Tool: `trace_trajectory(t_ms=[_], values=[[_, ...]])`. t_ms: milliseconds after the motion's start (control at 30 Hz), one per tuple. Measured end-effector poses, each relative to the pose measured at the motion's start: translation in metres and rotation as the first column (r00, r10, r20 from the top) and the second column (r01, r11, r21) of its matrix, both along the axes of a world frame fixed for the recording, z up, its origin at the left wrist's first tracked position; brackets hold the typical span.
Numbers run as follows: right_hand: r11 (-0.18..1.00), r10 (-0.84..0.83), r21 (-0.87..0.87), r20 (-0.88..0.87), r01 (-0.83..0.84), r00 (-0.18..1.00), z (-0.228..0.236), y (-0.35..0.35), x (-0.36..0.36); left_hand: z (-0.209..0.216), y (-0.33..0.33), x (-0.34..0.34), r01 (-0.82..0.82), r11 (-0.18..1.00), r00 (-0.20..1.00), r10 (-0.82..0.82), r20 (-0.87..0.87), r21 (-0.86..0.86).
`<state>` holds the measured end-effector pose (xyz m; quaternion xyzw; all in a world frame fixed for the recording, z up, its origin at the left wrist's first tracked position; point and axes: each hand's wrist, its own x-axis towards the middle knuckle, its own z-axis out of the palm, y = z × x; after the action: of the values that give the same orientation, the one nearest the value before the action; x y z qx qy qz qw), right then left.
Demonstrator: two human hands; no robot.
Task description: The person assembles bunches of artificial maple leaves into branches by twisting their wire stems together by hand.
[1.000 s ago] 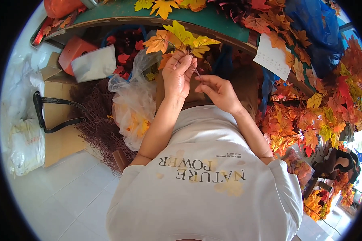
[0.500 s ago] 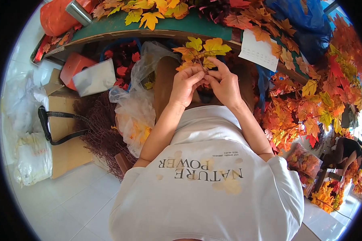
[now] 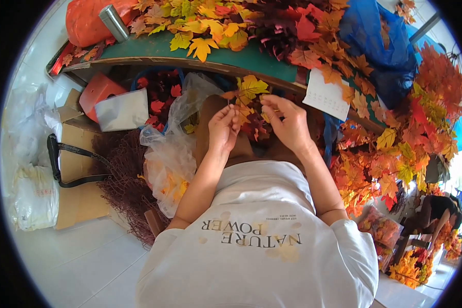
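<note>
My left hand (image 3: 224, 128) is closed in a pinch, fingertips against the thin stem of an artificial maple-leaf spray (image 3: 252, 86) in yellow and orange. The spray stands above my lap, between the two hands. On its other side my right hand (image 3: 288, 122) has its fingers bent, thumb and forefinger apart beside the leaf edges. Whether those fingertips touch a leaf is hard to make out. Dark red and orange leaves (image 3: 255, 127) show lower down between my hands.
Loose leaves (image 3: 200, 48) lie along the green tabletop (image 3: 154, 47) ahead, with a paper sheet (image 3: 326, 95) at its edge. A clear plastic bag (image 3: 161, 149) and a dark tangled bundle (image 3: 126, 185) are at left. Leaf branches (image 3: 385, 154) crowd the right; another person (image 3: 439, 215) is beyond.
My hands, together at the stem before, have moved apart. The left has shifted slightly left and down, the right slightly down. The head view has tilted, showing more tabletop.
</note>
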<state>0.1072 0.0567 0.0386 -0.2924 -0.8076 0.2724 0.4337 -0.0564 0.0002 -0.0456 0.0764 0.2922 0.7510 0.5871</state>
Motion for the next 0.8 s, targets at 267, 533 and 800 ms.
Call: trace_trajectory(t_ms=[267,533,800], values=[[0.961,0.075,0.239,0.248,-0.136,0.966,0.049,0.062,-0.043,-0.019,0.000,0.000,0.408,0.912,0.873,-0.402,0.277,0.040],[0.919,0.027,0.382,0.197,-0.102,0.980,0.062,0.119,-0.099,-0.016,0.000,-0.011,0.386,0.920,0.876,-0.388,0.287,0.064],[0.883,0.142,0.402,0.266,-0.243,0.954,0.046,0.121,-0.148,-0.031,0.004,-0.017,0.348,0.931,0.840,-0.361,0.405,0.107]])
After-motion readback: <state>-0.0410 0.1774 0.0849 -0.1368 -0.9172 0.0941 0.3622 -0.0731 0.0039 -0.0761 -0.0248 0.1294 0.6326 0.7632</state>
